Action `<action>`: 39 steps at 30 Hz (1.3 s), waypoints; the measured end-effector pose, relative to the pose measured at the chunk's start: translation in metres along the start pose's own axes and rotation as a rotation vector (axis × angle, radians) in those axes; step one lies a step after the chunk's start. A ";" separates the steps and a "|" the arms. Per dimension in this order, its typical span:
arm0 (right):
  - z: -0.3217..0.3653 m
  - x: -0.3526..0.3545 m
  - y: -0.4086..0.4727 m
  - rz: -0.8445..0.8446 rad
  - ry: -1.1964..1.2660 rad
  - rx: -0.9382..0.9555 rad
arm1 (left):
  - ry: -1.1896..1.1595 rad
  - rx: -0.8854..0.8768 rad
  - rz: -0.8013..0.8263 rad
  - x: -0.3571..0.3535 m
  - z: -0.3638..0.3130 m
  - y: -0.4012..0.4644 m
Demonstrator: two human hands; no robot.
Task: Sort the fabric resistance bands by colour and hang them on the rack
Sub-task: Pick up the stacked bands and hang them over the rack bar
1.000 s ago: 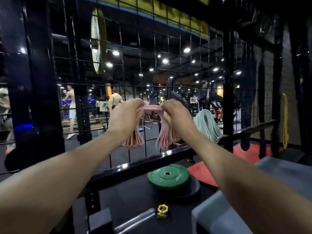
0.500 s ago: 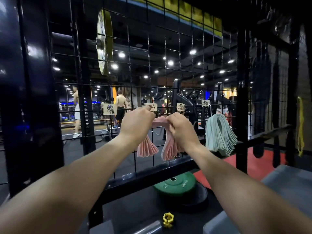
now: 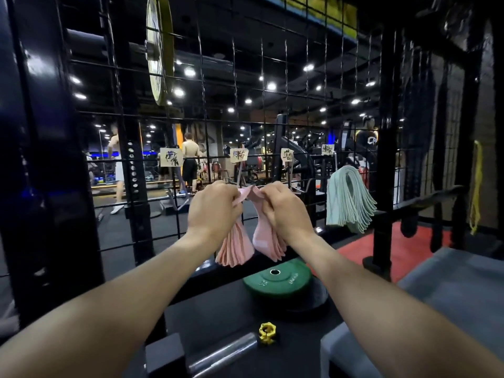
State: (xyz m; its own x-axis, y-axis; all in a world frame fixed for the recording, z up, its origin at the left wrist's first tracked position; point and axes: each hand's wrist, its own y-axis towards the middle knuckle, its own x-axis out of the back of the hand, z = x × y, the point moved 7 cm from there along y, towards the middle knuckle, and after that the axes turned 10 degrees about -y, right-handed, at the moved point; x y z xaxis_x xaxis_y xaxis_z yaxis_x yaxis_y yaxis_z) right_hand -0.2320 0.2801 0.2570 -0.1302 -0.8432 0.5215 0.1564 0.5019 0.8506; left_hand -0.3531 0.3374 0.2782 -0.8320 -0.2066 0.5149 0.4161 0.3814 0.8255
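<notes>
Both hands hold a bundle of pink fabric resistance bands (image 3: pixel 236 248) up against the black wire grid rack (image 3: pixel 261 118). My left hand (image 3: pixel 211 207) grips the left side of the bundle's top. My right hand (image 3: pixel 283 207) grips the right side, and the looped ends hang down in two fans below my wrists. A metal hook (image 3: pixel 239 174) juts out of the grid just above my hands, under a paper label (image 3: pixel 239 154). A thick bunch of pale green bands (image 3: pixel 347 199) hangs on a hook to the right.
More paper labels (image 3: pixel 171 157) are clipped along the grid. A green weight plate (image 3: pixel 276 278) lies on a black one below, near a yellow barbell collar (image 3: pixel 266 333) and a steel bar end. Grey pad at right, black upright post (image 3: pixel 384 159), yellow band (image 3: pixel 476 186) far right.
The view has shifted, so my hands and the pink bundle now sit lower in the frame, below the labels. My grip on the bundle is the same.
</notes>
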 end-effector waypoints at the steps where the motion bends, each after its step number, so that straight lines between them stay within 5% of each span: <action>1: 0.000 0.001 0.000 0.001 -0.001 -0.015 | -0.051 0.026 -0.018 0.000 0.001 -0.002; 10: -0.003 -0.011 -0.007 0.116 0.310 -0.183 | -0.507 0.282 -0.104 -0.025 0.019 -0.019; 17: -0.010 -0.014 -0.029 0.322 0.413 -0.278 | -0.531 0.213 -0.007 -0.032 0.010 -0.039; 26: -0.072 0.041 -0.117 0.321 0.046 -0.441 | -0.548 0.093 0.290 -0.084 -0.055 -0.090; 39: -0.196 0.184 -0.329 0.394 -0.367 -0.908 | -0.837 -0.101 0.723 -0.222 -0.259 -0.208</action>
State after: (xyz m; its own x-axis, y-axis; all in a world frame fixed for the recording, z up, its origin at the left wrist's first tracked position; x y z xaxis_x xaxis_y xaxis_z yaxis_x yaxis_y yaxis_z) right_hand -0.1151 -0.0776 0.0601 -0.1757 -0.4659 0.8672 0.9063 0.2675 0.3273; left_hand -0.1600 0.0708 0.0517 -0.3506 0.7233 0.5949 0.8997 0.0836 0.4285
